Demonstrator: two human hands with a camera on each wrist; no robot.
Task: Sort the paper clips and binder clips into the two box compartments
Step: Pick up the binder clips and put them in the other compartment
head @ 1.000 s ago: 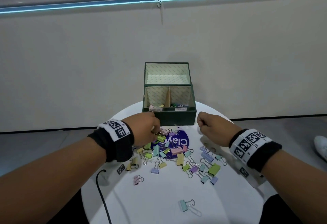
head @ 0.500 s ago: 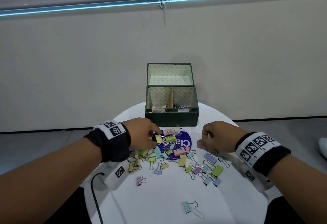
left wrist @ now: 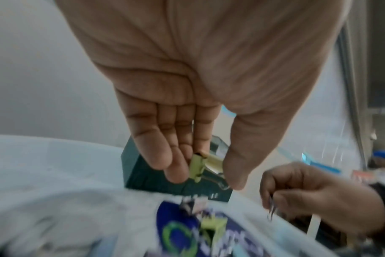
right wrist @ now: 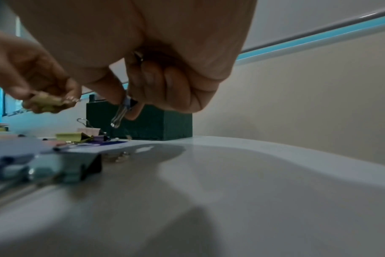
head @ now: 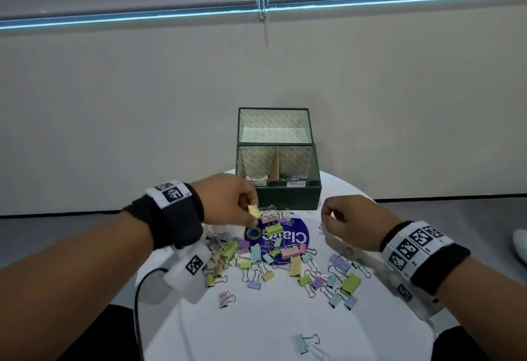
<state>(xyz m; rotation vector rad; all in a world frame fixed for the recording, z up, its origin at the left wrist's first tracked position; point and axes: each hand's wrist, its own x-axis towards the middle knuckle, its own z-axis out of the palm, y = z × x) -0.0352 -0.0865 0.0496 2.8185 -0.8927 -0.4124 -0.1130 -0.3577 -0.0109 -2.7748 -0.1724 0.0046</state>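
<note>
My left hand pinches a yellow binder clip between thumb and fingers, just above the pile and in front of the box's left half; the left wrist view shows the clip close up. My right hand hovers low over the table right of the pile, thumb and forefinger pinching a small clip whose silver wire hangs down; its kind is unclear. The green box stands open at the table's far edge, a divider splitting it. Binder clips lie in the left compartment, paper clips in the right.
Several pastel binder clips are scattered over the round white table and its blue sticker. A pink clip and a teal clip lie apart, nearer me. A black cable runs off the left edge.
My left hand has lifted the yellow binder clip out of the pile toward the box. My right hand dipped to the table and now holds a small clip just above it.
</note>
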